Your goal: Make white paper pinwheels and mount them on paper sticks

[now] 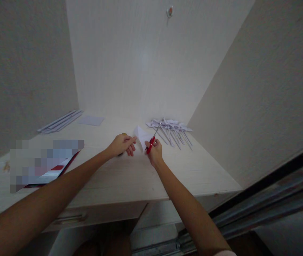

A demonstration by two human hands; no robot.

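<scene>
My left hand (pixel 122 144) pinches a small white folded piece of paper (pixel 141 136) above the pale wooden desk (pixel 130 177). My right hand (pixel 154 151) grips red-handled scissors (pixel 153 139), whose blades point up and away, right beside the paper's right edge. Both hands are closed around what they hold. Whether the blades touch the paper I cannot tell.
A pile of several folded white paper pieces (pixel 171 129) lies just behind the scissors. A flat white sheet (pixel 91 121) and a bundle of long paper strips (pixel 60 121) lie at the back left. A dark-edged booklet (pixel 48 172) lies at the left. Walls close in on both sides.
</scene>
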